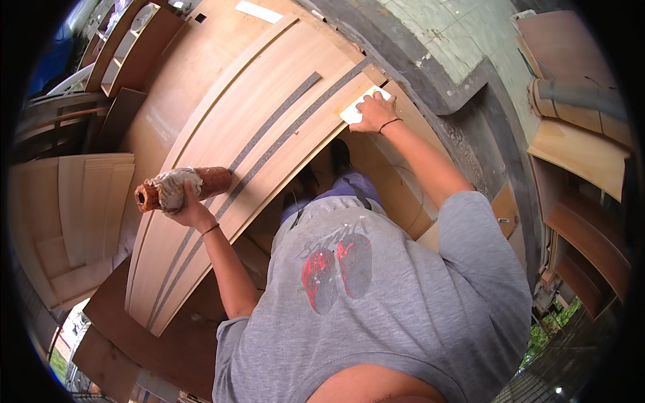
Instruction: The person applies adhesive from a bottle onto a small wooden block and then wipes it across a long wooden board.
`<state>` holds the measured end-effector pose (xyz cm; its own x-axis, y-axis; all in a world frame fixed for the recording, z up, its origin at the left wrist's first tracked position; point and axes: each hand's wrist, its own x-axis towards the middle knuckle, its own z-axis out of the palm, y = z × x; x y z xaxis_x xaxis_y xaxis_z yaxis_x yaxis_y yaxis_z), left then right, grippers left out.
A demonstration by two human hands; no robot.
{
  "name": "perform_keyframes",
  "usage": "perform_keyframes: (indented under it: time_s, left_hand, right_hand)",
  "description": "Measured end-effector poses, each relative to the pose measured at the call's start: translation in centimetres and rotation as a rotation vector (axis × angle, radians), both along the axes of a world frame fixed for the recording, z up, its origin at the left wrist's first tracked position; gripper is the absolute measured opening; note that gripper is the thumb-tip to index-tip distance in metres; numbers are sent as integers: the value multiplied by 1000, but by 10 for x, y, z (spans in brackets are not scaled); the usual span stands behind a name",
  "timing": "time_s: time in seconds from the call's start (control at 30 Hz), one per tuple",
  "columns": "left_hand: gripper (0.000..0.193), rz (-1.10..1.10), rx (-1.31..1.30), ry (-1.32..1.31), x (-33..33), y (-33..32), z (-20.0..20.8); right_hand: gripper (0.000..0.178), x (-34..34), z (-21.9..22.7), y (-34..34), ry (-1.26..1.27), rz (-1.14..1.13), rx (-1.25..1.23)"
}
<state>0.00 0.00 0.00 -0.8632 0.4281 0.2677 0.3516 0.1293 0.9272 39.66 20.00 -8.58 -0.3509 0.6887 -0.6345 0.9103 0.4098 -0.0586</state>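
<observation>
My left hand [190, 207] is wrapped round a reddish-brown cylinder [215, 180] with a hole in its left end. Whitish, crusted material [176, 188] covers its middle, and it lies sideways above the board. At the far right end, the fingers of my right hand [375, 113] are closed on a flat white piece [352, 113], which rests on or just over the board's edge. Beneath both hands stretches a long pale wooden board [222, 141]. Two dark grey strips [279, 111] run lengthwise along it, partly hidden behind the cylinder and my left hand.
More wooden panels [94, 201] stand at the left, near open brown cabinet boxes [138, 50]. A white strip [259, 11] lies at the back of the work surface. Brown boards and shelves [584, 228] stand at the right, beyond a grey ledge [463, 101].
</observation>
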Motion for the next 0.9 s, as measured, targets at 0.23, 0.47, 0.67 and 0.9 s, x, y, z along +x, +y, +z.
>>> perform_keyframes:
  time_s: [0.23,0.47,0.67,0.9]
  left_hand:
    - [74,28,33,-53,14,6,-28]
    - [73,33,-25,23,5,-5,-28]
    - [76,35,-26,7,-10,-20,-40]
    - [78,-30,-26,-76,20,-35,-33]
  right_hand:
    - [57,58,25,-1,185,-159,63]
    - [73,100,4,-20,1430,-1244,-827]
    - [95,85,58,-57,2035,-1352,-870]
    - [92,90,67,-78,2227,-1227,-546]
